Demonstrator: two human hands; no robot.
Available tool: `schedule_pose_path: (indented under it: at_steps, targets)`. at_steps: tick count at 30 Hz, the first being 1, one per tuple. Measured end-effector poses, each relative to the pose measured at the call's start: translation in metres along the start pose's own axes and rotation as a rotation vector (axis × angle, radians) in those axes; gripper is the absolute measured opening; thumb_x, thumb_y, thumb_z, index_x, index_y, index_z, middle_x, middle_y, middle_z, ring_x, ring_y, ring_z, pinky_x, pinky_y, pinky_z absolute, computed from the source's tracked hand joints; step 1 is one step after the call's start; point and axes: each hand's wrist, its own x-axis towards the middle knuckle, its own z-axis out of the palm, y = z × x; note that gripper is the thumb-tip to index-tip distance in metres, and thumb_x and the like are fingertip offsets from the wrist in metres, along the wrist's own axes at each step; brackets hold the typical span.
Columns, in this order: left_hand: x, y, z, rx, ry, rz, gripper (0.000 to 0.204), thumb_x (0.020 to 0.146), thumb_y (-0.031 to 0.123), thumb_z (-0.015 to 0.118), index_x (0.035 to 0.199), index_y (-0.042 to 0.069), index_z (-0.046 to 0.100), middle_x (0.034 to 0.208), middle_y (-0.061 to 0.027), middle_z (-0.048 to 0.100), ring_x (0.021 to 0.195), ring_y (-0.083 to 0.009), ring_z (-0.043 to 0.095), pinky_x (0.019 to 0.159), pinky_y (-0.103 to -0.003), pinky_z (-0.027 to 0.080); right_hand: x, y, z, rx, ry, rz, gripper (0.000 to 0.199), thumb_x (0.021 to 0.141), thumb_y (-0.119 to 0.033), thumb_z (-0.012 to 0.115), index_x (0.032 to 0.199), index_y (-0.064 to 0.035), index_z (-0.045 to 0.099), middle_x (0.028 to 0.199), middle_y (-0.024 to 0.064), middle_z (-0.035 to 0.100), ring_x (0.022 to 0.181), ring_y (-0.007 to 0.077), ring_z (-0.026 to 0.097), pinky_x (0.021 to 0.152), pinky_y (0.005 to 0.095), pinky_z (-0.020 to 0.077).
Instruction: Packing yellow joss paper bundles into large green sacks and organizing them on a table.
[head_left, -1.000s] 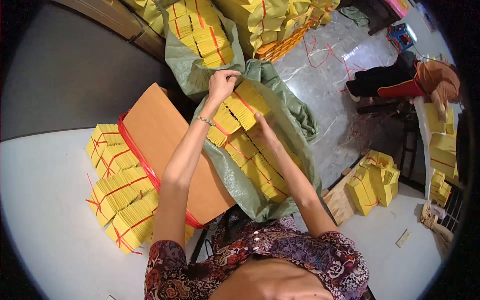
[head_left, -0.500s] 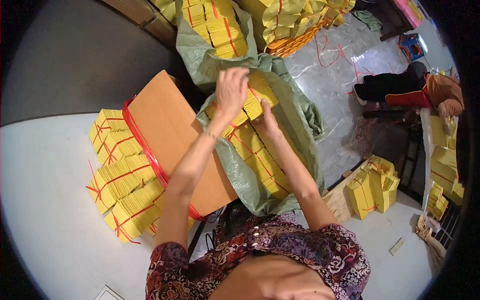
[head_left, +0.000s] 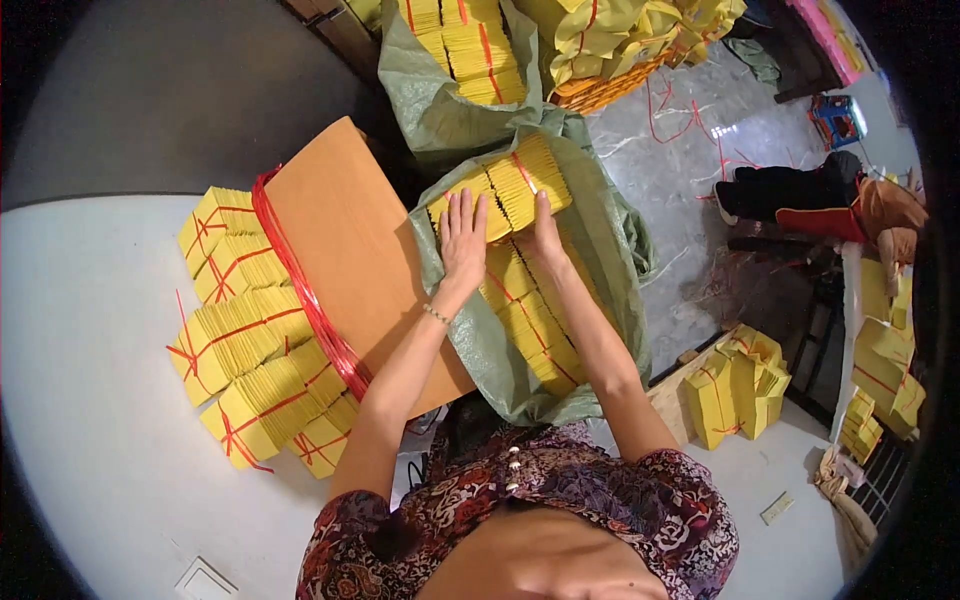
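Note:
In the green woven sack (head_left: 630,340), yellow folded-paper bundles (head_left: 535,330) stand packed in rows, tied with red plastic string. Across the far end of these rows lies another bundle of yellow folded paper (head_left: 533,180), higher than the rest. My left hand (head_left: 463,240) rests flat on the left part of this upper layer, fingers stretched out. At its near right edge is my right hand (head_left: 543,232), with the thumb up against the bundle and the fingers partly hidden beneath it.
Left of the sack stands a brown board-like box (head_left: 345,240) draped with red string (head_left: 300,280), beside more tied yellow bundles (head_left: 255,340). Beyond are a second filled sack (head_left: 430,110) and an orange basket (head_left: 610,88). Another person's dark-trousered legs (head_left: 790,195) show at right, near yellow bundles (head_left: 735,385).
My left hand has come down from above the upper bundle and now lies flat on its left part. My right hand stays at the bundle's near right edge. The whole view has shifted slightly.

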Motion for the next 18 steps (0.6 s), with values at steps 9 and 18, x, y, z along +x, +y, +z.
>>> schedule_pose_path:
  at_steps: [9,18]
  targets:
    - [-0.021,-0.009,-0.001,-0.117,-0.037,-0.121,0.075,0.074,-0.004,0.054,0.142,0.003,0.024,0.15,-0.0201,0.015,0.14,-0.0364,0.009,0.114,-0.05,0.01,-0.015,0.015,-0.009,-0.217,-0.048,0.144,0.065,0.088,-0.064,0.041,0.127,-0.0131,0.05,0.11,0.007,0.059,0.088,0.02,0.057,0.066,0.037,0.0456]
    - [-0.209,-0.045,-0.032,-1.344,0.583,-0.263,0.025,0.092,0.002,0.048,0.114,-0.001,0.057,0.106,-0.0137,0.063,0.099,-0.0196,0.061,0.087,-0.03,0.049,-0.111,0.128,-0.009,-0.483,0.219,-0.432,0.021,0.093,-0.025,0.054,0.102,-0.0064,0.058,0.084,-0.0003,0.054,0.071,0.0093,0.049,0.059,0.0282,0.0426]
